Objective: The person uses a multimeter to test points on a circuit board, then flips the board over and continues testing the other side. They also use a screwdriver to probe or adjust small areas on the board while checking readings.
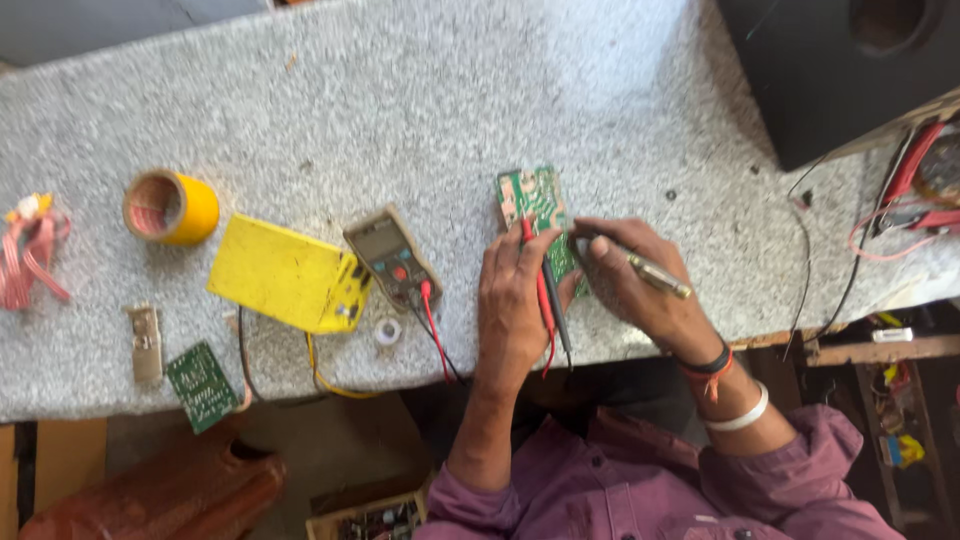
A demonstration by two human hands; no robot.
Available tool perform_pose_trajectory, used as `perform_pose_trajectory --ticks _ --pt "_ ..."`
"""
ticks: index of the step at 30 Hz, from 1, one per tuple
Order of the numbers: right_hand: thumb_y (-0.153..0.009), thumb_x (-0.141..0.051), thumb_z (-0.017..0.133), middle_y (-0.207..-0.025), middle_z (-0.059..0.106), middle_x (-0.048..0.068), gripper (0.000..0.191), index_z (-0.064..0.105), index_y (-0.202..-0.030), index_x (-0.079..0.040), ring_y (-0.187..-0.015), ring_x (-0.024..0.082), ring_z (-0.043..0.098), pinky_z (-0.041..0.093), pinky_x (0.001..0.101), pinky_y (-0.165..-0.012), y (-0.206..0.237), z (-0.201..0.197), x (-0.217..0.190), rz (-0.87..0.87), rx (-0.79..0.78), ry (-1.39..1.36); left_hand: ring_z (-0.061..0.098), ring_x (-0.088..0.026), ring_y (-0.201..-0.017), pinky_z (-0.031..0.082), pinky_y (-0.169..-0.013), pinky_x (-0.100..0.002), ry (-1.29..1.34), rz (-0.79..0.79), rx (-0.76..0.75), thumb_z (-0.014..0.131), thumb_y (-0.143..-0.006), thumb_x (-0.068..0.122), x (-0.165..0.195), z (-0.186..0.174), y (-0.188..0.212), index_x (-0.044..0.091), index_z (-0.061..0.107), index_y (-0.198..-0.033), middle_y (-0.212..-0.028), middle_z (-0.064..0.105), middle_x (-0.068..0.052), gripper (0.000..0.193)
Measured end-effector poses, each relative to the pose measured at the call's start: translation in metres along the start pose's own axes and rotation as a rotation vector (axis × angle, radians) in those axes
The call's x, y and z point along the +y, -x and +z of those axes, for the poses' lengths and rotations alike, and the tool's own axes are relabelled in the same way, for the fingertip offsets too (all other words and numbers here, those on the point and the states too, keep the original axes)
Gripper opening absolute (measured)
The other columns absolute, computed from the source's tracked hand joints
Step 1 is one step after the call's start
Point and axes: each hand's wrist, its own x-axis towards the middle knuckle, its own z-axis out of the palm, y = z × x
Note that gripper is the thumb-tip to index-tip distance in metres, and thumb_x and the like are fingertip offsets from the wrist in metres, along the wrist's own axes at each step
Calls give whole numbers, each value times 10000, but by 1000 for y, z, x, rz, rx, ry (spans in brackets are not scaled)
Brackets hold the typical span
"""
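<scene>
Head view: looking down on a speckled grey stone worktop [400, 90], with a person in a purple shirt working at its near edge.
Circuit board: a small green board [535, 205] lies flat just right of the worktop's centre, its near end covered by both hands.
Left hand: the left hand [515, 305] has its fingers pressed together around a red probe [541, 290] and a black probe [556, 310], both tips on the board.
Right hand: the right hand [640, 285], at 3 o'clock from the left, pinches a slim metal-tipped tool [655, 272] that points away to the right; its fingertips rest at the board's edge.
Meter: a grey multimeter [392, 258] sits at 9 o'clock from the board, with red and black leads trailing over the worktop's edge.
Nearby: a yellow box [285, 272] lies at 9 o'clock from the meter, a roll of yellow tape [172, 207] farther left, and a second green board [202, 385] near the front edge.
Doing it well: in my judgement, the probes want steady, separate contact on the board without bridging neighbouring joints, and the meter's face kept in sight.
</scene>
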Motion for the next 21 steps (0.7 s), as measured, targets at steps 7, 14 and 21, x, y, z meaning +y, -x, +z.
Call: perform_pose_trajectory --ticks 7,14,21 --pt "-1099 -253 623 -1267 730 137 348 509 -1315 -5 -1096 142 631 521 305 -973 6 9 18 83 133 -395 539 -395 -1328 461 -1116 -493 -12 -3 18 831 -851 217 -6 3 4 99 596 -1353 -1424 566 -184 567" --pt "-1056 -124 685 -1109 747 92 194 658 -1192 11 -1045 111 685 538 254 -924 8 6 22 73 117 -297 541 -376 -1333 465 -1119 -483 -16 -25 26 842 -847 262 -7 6 5 131 599 -1362 -1422 568 -154 584" --pt "-1015 -91 722 -1074 750 83 199 695 -1185 9 -998 102 696 553 248 -878 9 8 18 94 105 -228 544 -375 -1343 465 -1130 -479 3 -26 30 833 -874 283 -9 6 6 139 591 -1369 -1427 565 -154 570"
